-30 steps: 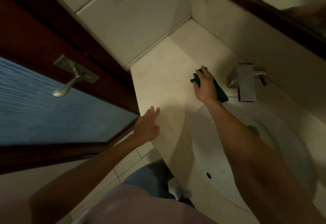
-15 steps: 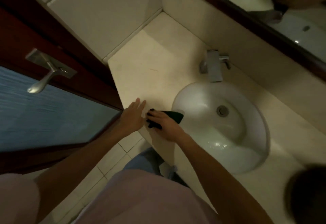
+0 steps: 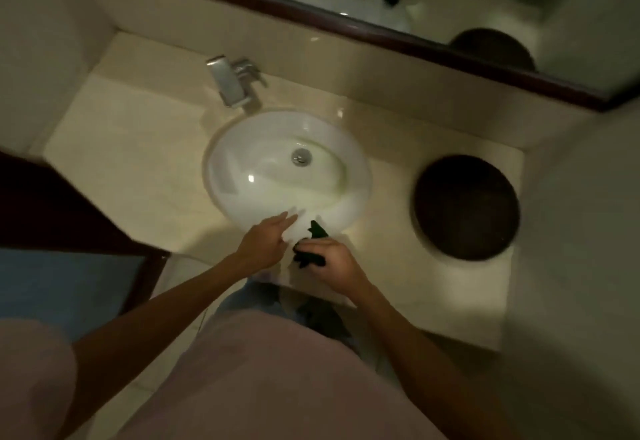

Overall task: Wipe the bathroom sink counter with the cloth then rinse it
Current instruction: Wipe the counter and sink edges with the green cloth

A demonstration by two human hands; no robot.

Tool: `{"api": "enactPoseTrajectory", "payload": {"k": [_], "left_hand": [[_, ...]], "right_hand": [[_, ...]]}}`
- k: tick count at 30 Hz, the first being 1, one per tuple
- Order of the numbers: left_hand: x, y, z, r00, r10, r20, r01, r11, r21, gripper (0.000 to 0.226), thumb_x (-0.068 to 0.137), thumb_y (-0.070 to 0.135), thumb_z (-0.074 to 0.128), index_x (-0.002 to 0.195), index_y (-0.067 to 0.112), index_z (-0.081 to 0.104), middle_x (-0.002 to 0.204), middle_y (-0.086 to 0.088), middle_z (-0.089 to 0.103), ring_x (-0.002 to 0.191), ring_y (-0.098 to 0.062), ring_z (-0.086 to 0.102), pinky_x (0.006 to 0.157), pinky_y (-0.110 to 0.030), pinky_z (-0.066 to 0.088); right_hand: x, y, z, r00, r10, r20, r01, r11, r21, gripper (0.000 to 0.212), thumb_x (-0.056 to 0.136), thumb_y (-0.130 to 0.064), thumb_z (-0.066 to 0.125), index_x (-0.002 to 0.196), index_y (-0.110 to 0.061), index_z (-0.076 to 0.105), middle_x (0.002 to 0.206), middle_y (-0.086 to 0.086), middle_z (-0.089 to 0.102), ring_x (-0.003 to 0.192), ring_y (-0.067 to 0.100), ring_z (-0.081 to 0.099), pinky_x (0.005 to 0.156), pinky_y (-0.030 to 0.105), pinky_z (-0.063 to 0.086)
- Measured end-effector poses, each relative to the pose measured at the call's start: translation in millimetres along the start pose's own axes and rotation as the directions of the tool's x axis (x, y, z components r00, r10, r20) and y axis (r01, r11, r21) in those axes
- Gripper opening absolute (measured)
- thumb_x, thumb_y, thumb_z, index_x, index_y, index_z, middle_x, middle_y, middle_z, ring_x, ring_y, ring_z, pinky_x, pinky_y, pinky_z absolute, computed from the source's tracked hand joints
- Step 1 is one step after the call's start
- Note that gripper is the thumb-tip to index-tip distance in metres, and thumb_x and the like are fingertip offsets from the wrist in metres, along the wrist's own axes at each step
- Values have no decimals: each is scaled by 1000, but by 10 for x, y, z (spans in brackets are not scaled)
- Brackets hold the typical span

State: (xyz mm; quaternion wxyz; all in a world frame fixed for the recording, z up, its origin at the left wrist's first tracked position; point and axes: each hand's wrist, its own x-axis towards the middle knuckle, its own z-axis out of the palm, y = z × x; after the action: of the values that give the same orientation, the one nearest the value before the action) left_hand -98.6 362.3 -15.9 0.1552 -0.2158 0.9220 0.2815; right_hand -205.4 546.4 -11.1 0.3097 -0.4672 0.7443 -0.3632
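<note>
Right hand [image 3: 337, 261], gripping the dark green crumpled cloth [image 3: 310, 249], has swept from beside the chrome tap [image 3: 231, 81] to the cream stone tabletop's [image 3: 131, 162] front edge, left hand [image 3: 265, 242] open alongside; right side likely next.

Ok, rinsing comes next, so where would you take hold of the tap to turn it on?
Judging by shape, grip the small lever on the faucet, the stub on its right side, coming from the right. The left hand is open; the right hand holds the cloth.
</note>
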Motion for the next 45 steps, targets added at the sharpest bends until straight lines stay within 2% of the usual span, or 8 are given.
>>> {"api": "enactPoseTrajectory", "payload": {"k": [2,6,9,11,18,27,36,45], "left_hand": [[127,365,113,994,102,47,-103,995,11,64,91,38,40,154,30,31,158,-2,37,138,-27,44,110,-40,43],[366,1005,405,966,175,191,-206,967,153,63,95,34,42,153,14,31,149,-14,48,127,-34,54,103,-44,49],[497,1272,541,964,186,191,-230,942,245,60,97,22,48,150,0,30,117,-23,64,99,-37,65,84,-44,56],[575,1307,539,970,181,160,-212,956,204,43,96,14,50,135,-3,49,106,-22,68,93,-36,66,76,-37,54],[785,1209,287,974,108,199,-117,993,34,45,93,14,58,138,11,57,123,-13,69,108,-28,68,93,-34,50],[1169,1288,107,941,-7,338,53,990,-129,40,86,13,52,121,12,71,112,-7,75,99,-17,71,92,-35,56],[1666,1267,6,950,-94,299,210,898,-386,47,92,9,52,138,15,57,134,-2,64,122,-19,60,102,-39,51],[1947,1402,40,932,-66,355,273,773,-573,36,92,12,54,124,21,68,120,1,72,111,-17,66,92,-35,55]], "right_hand": [[-355,140,-314,927,218,-305,-193,975,111,39,80,-1,72,118,-10,76,119,6,74,110,14,66,104,17,46],[-1149,621,-793,454,655,-604,-378,755,535,33,88,-6,72,121,-12,70,115,2,69,108,18,66,95,25,54],[-1682,977,-823,181,718,-672,-532,647,547,33,100,-19,61,132,-13,60,127,8,61,118,28,59,96,26,51],[-1863,1126,-716,122,675,-728,-735,554,390,49,102,-29,56,148,-14,47,153,16,43,137,37,42,111,44,41],[-1735,1064,-220,245,650,-719,-821,534,203,86,101,-39,57,163,-5,9,169,21,14,152,43,19,124,53,26],[-518,818,-105,782,402,-476,-596,707,-381,74,106,-37,42,164,-6,8,171,19,9,158,37,10,127,49,20],[1025,1435,-1346,745,442,-500,-667,508,-545,78,107,-48,21,160,4,0,169,26,3,158,40,2,127,55,4],[1705,2063,-2132,408,665,-625,-907,371,-198,57,97,-12,54,148,10,40,148,33,47,134,50,49,110,55,42]]}}
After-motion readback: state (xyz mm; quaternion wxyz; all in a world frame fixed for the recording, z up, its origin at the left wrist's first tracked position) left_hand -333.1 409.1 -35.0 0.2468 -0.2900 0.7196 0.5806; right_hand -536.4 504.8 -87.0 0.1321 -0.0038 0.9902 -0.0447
